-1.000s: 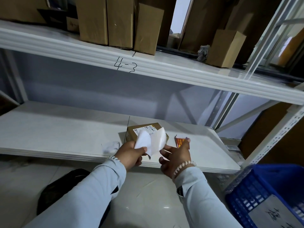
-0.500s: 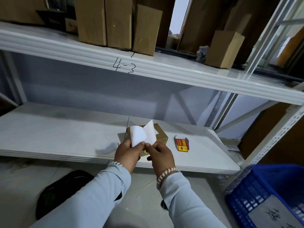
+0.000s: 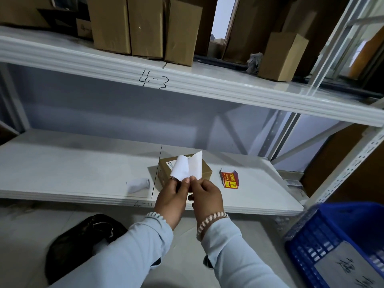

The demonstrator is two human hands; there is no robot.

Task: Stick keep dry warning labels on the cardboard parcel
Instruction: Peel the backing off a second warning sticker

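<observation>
Both hands are raised in front of the lower shelf (image 3: 62, 163), wrists close together. The left hand (image 3: 169, 197) has thumb and fingers pressed together on the lower left part of a white paper sheet (image 3: 188, 168). The right hand (image 3: 206, 195) pinches the same sheet at its bottom edge, fingertips just beside those of the left. The sheet stands upright; its left portion curls over while its right portion rises to a point. Each wrist carries a beaded bracelet over a pale blue sleeve.

The cardboard parcel (image 3: 204, 170) sits on the lower shelf directly behind the sheet, which covers most of its top and front. A white printed label shows at the parcel's top left corner; its wording is too small to read. Whether any warning label is on the parcel cannot be told. The printed side of the held sheet is not visible.

A red warning label (image 3: 229, 179) lies flat on the shelf to the right of the parcel, apart from it. A curled scrap of white paper (image 3: 138, 183) lies to the left, near the front edge. The parcel stands near the shelf's front edge, with bare shelf surface to the left and behind. A blue basket (image 3: 332, 235), cut off by the frame, stands at lower right. A dark bag (image 3: 83, 242) lies on the floor at lower left.
</observation>
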